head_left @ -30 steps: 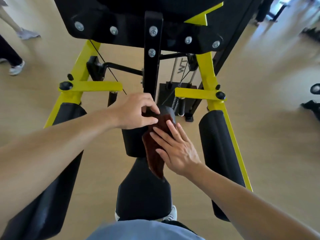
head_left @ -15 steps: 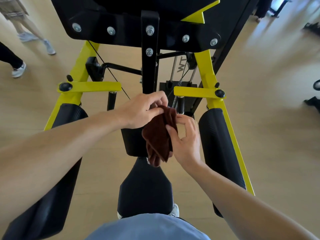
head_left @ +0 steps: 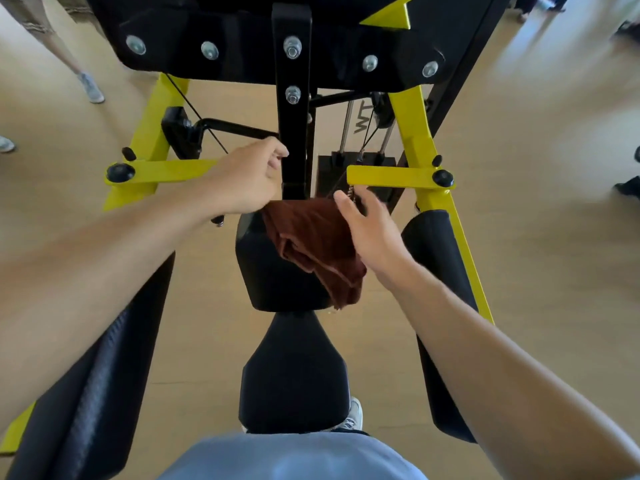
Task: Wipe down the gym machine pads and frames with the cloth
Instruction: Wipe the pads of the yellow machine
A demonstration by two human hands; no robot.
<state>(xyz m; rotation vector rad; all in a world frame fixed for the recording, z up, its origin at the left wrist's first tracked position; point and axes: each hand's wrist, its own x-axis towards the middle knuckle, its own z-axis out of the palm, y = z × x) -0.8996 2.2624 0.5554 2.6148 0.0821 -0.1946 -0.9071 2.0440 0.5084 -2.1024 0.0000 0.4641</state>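
A dark red-brown cloth (head_left: 318, 244) lies draped over the top and right side of the upper black centre pad (head_left: 270, 275) of the yellow and black gym machine. My left hand (head_left: 249, 181) has curled fingers beside the black upright post (head_left: 292, 140); the cloth's upper left corner disappears under it. Against the cloth's right edge lies my right hand (head_left: 372, 233), thumb at the upper right corner and fingers fairly straight. A lower black seat pad (head_left: 294, 372) sits below. Long black roller pads flank it at the left (head_left: 86, 393) and right (head_left: 436, 271).
Yellow frame legs (head_left: 415, 133) and cross arms (head_left: 166, 173) spread to both sides, under a bolted black plate (head_left: 346, 46). Cables and the weight stack (head_left: 356, 168) sit behind the post. Another person's legs and shoes (head_left: 90, 88) stand at the top left on the wooden floor.
The cloth went from bunched between both hands to spread over the upper pad. My left hand moved up beside the post and my right hand's fingers straightened.
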